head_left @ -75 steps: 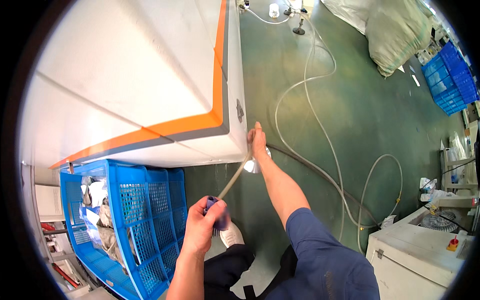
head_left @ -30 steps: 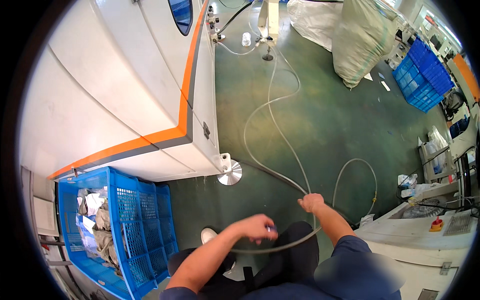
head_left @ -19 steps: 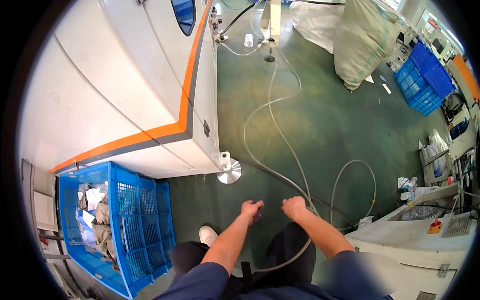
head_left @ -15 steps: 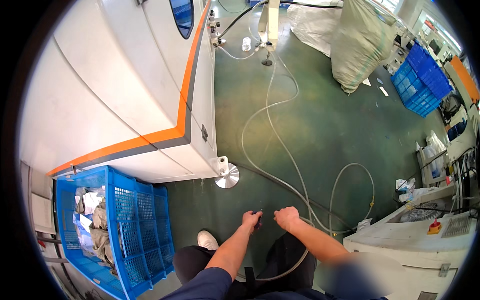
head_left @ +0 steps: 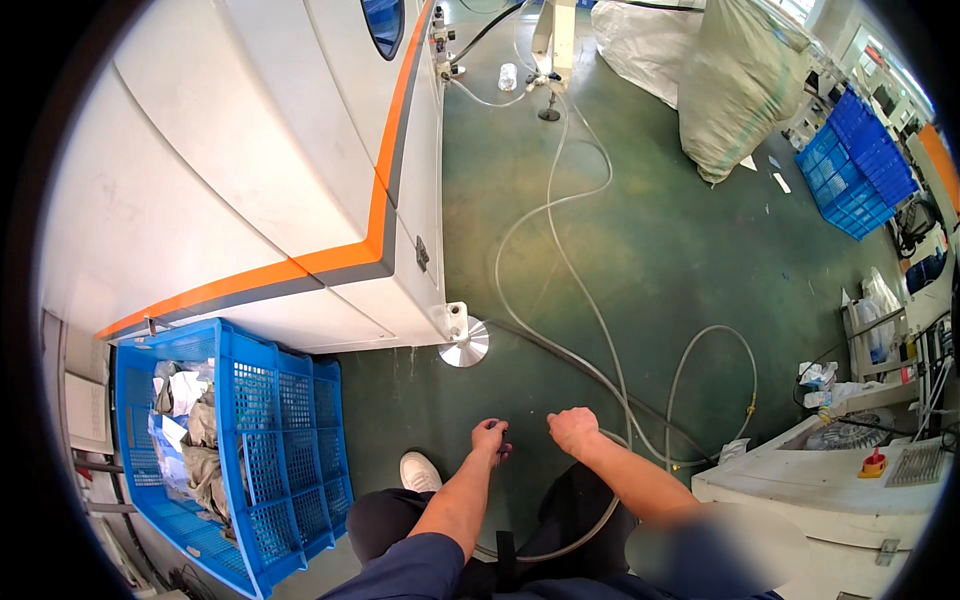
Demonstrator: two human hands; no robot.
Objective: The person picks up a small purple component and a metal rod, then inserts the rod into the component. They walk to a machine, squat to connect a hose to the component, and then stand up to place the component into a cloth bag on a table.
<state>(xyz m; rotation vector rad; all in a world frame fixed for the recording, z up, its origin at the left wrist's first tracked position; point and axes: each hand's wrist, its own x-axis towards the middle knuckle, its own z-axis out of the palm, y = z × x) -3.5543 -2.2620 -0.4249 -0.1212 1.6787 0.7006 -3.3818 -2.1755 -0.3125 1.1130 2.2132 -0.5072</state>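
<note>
In the head view, the left hand [head_left: 488, 440] is low and just left of centre, above the green floor [head_left: 690, 270], its fingers curled in. It has hold of a small dark piece [head_left: 503, 437], mostly hidden by the fingers — its exact shape cannot be told. The right hand [head_left: 573, 430] is near it, a gap between the two, knuckles uppermost and fingers folded into a fist; whether anything is pinched inside cannot be told. A translucent hose [head_left: 578, 545] bends round beside the right wrist and loops down across the person's dark trousers [head_left: 378, 520]; its end is not clear.

More clear tubing [head_left: 549, 205] lies on the floor ahead in long crossing curves, running from a pale machine leg [head_left: 563, 45] back toward the right forearm. Another loop [head_left: 715, 328] lies to the right, with a small brass-coloured fitting [head_left: 750, 410] on it.

At left is a white machine housing [head_left: 230, 170] with an orange and grey stripe, a round metal levelling foot [head_left: 466, 346] at its corner. Below it is a blue plastic crate [head_left: 285, 450] — cloth and plastic scraps [head_left: 203, 465] inside. A light-coloured shoe [head_left: 420, 471] shows beyond the left knee. A full woven sack [head_left: 740, 95] is at upper right, near blue crates [head_left: 855, 165].
</note>
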